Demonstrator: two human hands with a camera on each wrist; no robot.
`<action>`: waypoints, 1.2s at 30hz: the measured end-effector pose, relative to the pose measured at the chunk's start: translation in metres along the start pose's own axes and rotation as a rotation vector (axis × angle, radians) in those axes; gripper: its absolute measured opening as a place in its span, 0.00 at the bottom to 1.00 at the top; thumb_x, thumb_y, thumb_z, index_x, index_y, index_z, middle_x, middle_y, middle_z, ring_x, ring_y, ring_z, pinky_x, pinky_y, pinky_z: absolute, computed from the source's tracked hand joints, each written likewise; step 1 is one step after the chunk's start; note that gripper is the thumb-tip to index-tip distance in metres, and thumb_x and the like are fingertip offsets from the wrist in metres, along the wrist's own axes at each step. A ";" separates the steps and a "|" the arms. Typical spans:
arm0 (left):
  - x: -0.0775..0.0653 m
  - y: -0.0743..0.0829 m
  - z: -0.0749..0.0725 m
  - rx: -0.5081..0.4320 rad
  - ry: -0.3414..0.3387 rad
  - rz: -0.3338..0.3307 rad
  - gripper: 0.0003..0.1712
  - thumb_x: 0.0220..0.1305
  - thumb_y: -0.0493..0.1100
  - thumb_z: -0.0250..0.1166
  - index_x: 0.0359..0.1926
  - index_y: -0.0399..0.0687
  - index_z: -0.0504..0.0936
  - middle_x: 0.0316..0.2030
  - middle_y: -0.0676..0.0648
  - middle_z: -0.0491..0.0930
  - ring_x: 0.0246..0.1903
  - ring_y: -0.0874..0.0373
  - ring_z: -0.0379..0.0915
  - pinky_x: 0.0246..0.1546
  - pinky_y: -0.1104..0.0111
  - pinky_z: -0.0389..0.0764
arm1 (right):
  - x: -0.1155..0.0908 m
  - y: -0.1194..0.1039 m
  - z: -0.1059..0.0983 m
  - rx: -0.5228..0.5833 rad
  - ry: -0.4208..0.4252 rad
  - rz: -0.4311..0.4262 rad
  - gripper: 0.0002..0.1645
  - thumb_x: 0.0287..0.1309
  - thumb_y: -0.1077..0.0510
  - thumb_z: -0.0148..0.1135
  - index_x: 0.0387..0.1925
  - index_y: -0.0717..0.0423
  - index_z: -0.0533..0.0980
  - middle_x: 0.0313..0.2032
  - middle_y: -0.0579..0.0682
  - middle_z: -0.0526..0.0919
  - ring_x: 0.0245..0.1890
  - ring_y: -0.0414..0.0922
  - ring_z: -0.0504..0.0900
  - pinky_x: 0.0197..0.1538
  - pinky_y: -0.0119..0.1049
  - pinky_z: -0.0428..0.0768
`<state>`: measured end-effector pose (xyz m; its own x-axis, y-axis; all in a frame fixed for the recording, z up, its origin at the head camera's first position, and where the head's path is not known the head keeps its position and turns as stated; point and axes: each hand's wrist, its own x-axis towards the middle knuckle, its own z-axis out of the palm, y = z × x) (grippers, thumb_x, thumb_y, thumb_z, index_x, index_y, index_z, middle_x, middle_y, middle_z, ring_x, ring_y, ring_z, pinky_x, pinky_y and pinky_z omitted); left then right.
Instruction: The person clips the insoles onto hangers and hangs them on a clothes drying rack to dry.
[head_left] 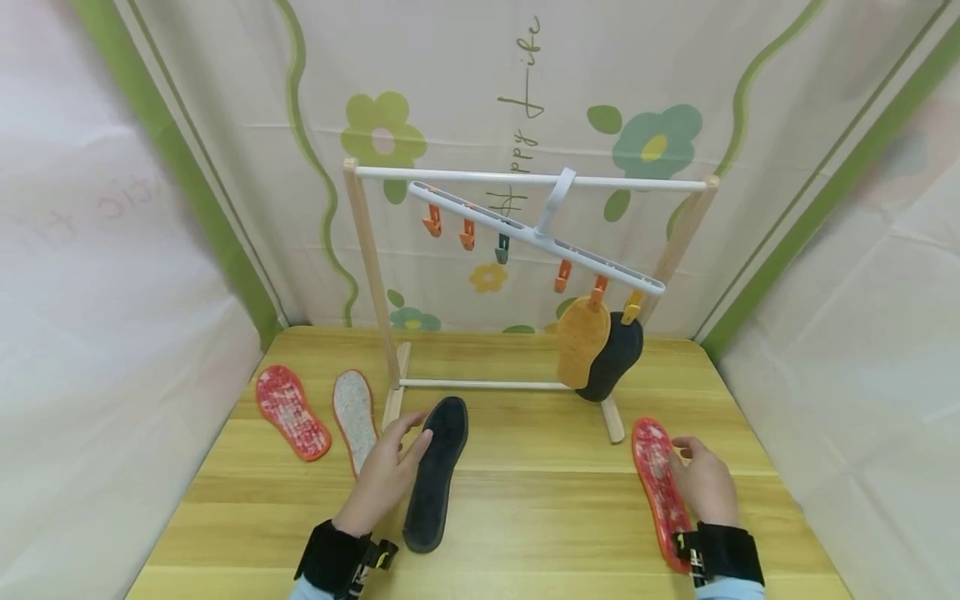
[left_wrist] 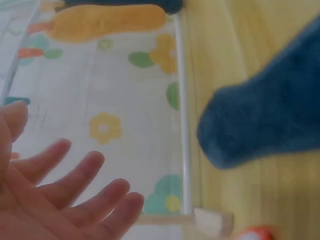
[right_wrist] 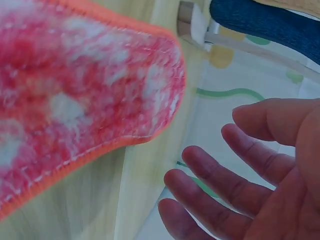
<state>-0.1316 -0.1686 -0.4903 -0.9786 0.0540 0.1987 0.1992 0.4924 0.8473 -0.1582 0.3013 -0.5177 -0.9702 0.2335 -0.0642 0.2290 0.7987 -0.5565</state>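
Observation:
My left hand (head_left: 388,468) hovers beside a dark insole (head_left: 437,479) lying on the table, fingers spread and holding nothing. In the left wrist view that insole (left_wrist: 260,107) looks dark blue, with the hand (left_wrist: 65,195) apart from it. On the right, my right hand (head_left: 703,479) is at the edge of a red and white insole (head_left: 660,492) with orange trim. The right wrist view shows this insole (right_wrist: 90,85) large, and the relaxed fingers (right_wrist: 215,185) of the right hand beside it, gripping nothing.
A wooden rack (head_left: 367,267) carries a white hanger (head_left: 480,218) with several clips. A tan insole (head_left: 582,340) and a dark insole (head_left: 617,354) hang from its right end. At the left lie another red insole (head_left: 292,412) and a grey one (head_left: 355,414).

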 end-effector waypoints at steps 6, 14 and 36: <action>-0.014 -0.015 -0.007 0.021 0.006 -0.070 0.31 0.74 0.58 0.54 0.68 0.43 0.70 0.62 0.40 0.72 0.64 0.43 0.65 0.60 0.45 0.69 | 0.008 0.004 0.005 -0.100 0.029 -0.034 0.28 0.68 0.56 0.59 0.61 0.72 0.67 0.51 0.76 0.76 0.44 0.66 0.78 0.44 0.60 0.78; -0.026 -0.027 -0.009 0.061 0.022 -0.123 0.27 0.74 0.52 0.58 0.65 0.39 0.72 0.59 0.39 0.75 0.61 0.42 0.69 0.56 0.47 0.74 | 0.020 0.005 0.007 -0.240 -0.033 -0.012 0.39 0.66 0.48 0.62 0.61 0.78 0.65 0.49 0.79 0.74 0.46 0.69 0.77 0.48 0.63 0.76; -0.053 -0.046 -0.008 0.114 0.035 -0.199 0.29 0.74 0.55 0.57 0.64 0.38 0.73 0.59 0.36 0.75 0.61 0.39 0.69 0.61 0.44 0.68 | 0.043 0.005 0.022 -0.291 -0.162 0.103 0.51 0.59 0.31 0.62 0.51 0.80 0.70 0.31 0.65 0.76 0.29 0.55 0.74 0.29 0.43 0.70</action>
<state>-0.0884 -0.2010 -0.5359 -0.9952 -0.0836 0.0517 -0.0070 0.5854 0.8107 -0.2004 0.3028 -0.5410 -0.9352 0.2488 -0.2519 0.3169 0.9056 -0.2821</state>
